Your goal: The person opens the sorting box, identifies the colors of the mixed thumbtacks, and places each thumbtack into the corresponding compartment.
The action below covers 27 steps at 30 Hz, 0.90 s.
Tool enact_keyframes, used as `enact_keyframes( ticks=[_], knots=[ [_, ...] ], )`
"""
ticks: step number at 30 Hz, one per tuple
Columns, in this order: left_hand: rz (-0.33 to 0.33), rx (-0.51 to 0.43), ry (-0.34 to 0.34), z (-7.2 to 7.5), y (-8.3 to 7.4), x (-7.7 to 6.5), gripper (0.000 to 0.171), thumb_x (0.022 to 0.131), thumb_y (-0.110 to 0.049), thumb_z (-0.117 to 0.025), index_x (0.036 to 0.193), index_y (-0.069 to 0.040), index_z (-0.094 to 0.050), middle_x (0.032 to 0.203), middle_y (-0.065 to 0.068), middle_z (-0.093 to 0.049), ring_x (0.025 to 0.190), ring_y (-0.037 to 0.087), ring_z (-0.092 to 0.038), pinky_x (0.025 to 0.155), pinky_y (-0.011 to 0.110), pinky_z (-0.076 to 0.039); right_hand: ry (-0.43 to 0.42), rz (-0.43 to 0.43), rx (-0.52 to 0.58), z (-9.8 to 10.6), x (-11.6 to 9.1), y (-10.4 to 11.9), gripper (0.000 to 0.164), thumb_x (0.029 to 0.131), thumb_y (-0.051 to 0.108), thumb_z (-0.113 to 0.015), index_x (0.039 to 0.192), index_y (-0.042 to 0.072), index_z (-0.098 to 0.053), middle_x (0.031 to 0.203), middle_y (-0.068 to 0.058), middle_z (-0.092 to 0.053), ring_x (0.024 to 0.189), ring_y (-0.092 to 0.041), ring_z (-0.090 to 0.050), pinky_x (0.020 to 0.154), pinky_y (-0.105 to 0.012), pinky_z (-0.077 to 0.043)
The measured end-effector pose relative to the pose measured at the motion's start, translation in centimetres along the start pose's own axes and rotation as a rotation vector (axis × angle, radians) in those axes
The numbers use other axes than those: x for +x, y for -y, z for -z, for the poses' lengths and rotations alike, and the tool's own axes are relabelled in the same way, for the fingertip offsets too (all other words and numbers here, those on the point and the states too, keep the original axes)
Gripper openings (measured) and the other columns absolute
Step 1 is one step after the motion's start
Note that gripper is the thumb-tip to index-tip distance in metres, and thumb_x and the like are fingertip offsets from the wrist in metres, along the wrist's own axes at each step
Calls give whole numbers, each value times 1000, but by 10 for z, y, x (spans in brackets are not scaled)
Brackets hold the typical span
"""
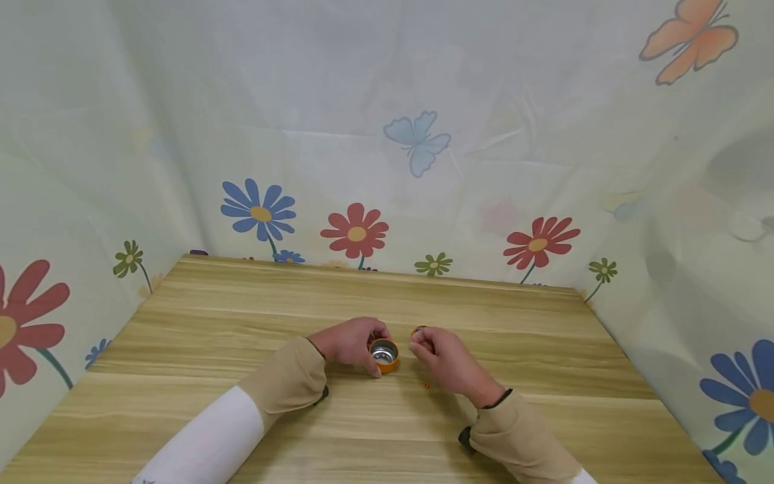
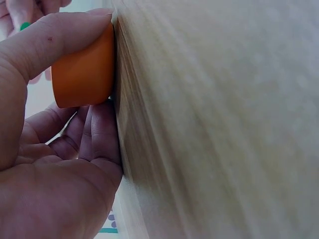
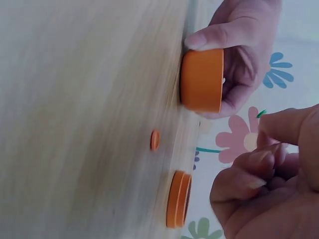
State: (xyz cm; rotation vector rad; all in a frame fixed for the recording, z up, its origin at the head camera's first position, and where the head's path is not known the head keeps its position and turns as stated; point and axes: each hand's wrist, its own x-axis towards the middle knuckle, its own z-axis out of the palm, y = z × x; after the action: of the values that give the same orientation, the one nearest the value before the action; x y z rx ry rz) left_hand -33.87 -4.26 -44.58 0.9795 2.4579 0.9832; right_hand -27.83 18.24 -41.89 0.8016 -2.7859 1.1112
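My left hand (image 1: 357, 343) grips a small round orange tin (image 1: 387, 366) between thumb and fingers. The tin stands upright on the table, and its inside is silvery metal. Right of it, my right hand (image 1: 450, 359) hovers above the table, pinching a tiny green piece (image 3: 261, 113) between thumb and forefinger. Most of that piece is hidden by the fingertips. An orange lid (image 3: 174, 199) lies on the table; in the head view my right hand covers most of it. Between lid and tin, nearer to me, lies a small orange disc (image 3: 155, 140).
A wood-grain table (image 1: 242, 302) carries everything. Pale cloth (image 1: 302, 101) printed with flowers and butterflies hangs behind it and along both sides.
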Motion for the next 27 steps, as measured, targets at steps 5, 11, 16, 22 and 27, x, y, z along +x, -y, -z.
enact_keyframes(
  ticks=[5,11,16,22,27],
  knots=[
    [-10,0,-2,1,-3,-1,48,63,-13,-87,100,-15,-58,92,-7,-59,85,11,-55,76,25,-45,24,-41,194,0,0,1,17,98,20,-53,96,5,-59,67,2,-46,55,-10,-40,51,-23,-36],
    [-9,-13,-1,2,-5,-3,49,62,-11,-87,101,-14,-58,92,-5,-59,86,13,-56,76,25,-45,102,-87,536,0,1,-1,26,99,22,-51,104,-3,-53,71,-2,-41,57,-14,-36,51,-24,-33],
    [0,-18,-4,1,-3,-2,49,61,-11,-88,101,-14,-58,91,-6,-59,86,13,-56,76,25,-45,166,-52,737,0,2,-1,23,100,23,-50,98,0,-51,69,-7,-35,57,-18,-31,51,-28,-29],
    [-9,-16,-7,0,-1,0,49,61,-11,-88,99,-14,-58,90,-6,-60,84,11,-56,75,25,-45,297,70,1095,1,3,3,17,104,8,-36,91,2,-45,69,-5,-28,58,-17,-25,54,-28,-24],
    [-8,-16,-8,-1,0,0,49,61,-11,-88,99,-14,-58,91,-6,-60,84,11,-56,75,25,-45,389,170,1261,5,2,12,26,104,1,-22,91,3,-44,72,-4,-26,60,-16,-24,56,-28,-22]
  ],
)
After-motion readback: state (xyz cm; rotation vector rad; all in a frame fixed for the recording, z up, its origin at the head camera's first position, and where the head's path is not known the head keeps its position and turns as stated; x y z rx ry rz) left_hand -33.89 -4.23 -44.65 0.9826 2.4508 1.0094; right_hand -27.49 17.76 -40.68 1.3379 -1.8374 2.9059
